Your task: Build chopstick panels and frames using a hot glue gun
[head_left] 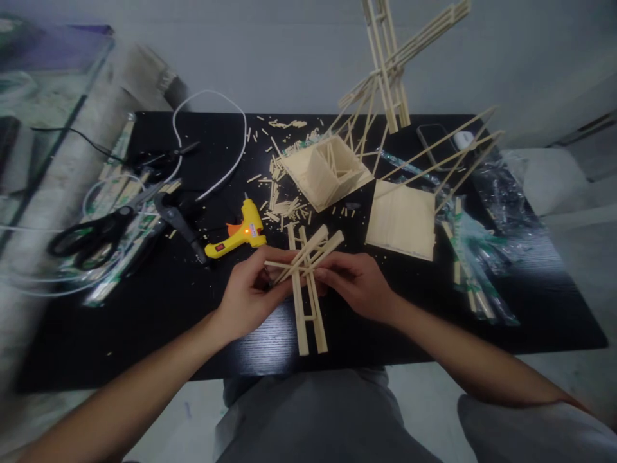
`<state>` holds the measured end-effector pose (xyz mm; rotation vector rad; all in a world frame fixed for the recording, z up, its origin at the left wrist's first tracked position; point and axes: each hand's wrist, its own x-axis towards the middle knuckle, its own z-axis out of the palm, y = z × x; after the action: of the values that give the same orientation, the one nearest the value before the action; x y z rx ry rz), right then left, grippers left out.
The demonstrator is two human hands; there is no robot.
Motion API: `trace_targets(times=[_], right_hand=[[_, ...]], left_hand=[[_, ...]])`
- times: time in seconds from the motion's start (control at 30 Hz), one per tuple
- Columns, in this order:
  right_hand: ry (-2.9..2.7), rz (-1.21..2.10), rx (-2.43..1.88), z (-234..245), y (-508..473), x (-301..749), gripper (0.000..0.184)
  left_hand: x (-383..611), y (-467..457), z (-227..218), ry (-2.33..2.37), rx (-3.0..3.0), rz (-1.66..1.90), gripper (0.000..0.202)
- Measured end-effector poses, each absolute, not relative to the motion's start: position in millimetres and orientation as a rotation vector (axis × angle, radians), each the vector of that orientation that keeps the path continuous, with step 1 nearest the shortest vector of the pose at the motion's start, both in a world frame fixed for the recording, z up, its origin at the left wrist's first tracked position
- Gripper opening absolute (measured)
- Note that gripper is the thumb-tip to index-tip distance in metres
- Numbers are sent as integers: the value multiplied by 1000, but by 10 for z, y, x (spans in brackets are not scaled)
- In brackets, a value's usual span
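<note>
Near the front of the black table, my two hands hold a cross-shaped frame of thin wooden sticks [299, 302]. My left hand [253, 289] grips it at the crossing from the left, fingers curled beneath. From the right, my right hand [359, 283] pinches the same crossing with thumb and fingers. Two ladder-like strips cross there, one pointing toward me. Just beyond my left hand lies a yellow glue gun [240, 231] with a small orange light glowing. Behind the frame stands a wooden box-like piece on a square base [301, 168]; a square wooden panel with stick legs [402, 222] is beside it.
Black-handled scissors [91, 238] and bagged sticks [116, 270] lie at the left, along with a white cable [245, 135]. Cut stick pieces [284, 209] are scattered mid-table. A larger stick cross [385, 71] rises at the back. More bagged sticks [475, 270] lie right, near a phone [436, 145].
</note>
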<state>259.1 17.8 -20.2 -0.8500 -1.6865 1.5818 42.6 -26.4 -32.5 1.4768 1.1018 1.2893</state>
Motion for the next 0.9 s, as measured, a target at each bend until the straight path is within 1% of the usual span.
trace_targets(times=[0.27, 0.47, 0.67, 0.77, 0.83, 0.9], right_hand=[[-1738, 1340, -858, -215, 141, 2577, 8], [-1794, 1145, -854, -177, 115, 2577, 5], [-1823, 995, -933, -203, 84, 2591, 5], [-1795, 989, -928, -213, 84, 2593, 4], [-1780, 1052, -906, -210, 91, 2593, 3], [-1777, 1127, -888, -205, 100, 2593, 7]], left_hand=[[435, -251, -261, 1144, 1494, 1285, 27], [455, -272, -239, 1145, 1519, 1332, 26], [451, -277, -244, 1177, 1496, 1337, 24], [449, -271, -238, 1197, 1500, 1346, 25], [448, -264, -231, 1200, 1510, 1337, 26], [450, -258, -224, 1199, 1517, 1335, 25]])
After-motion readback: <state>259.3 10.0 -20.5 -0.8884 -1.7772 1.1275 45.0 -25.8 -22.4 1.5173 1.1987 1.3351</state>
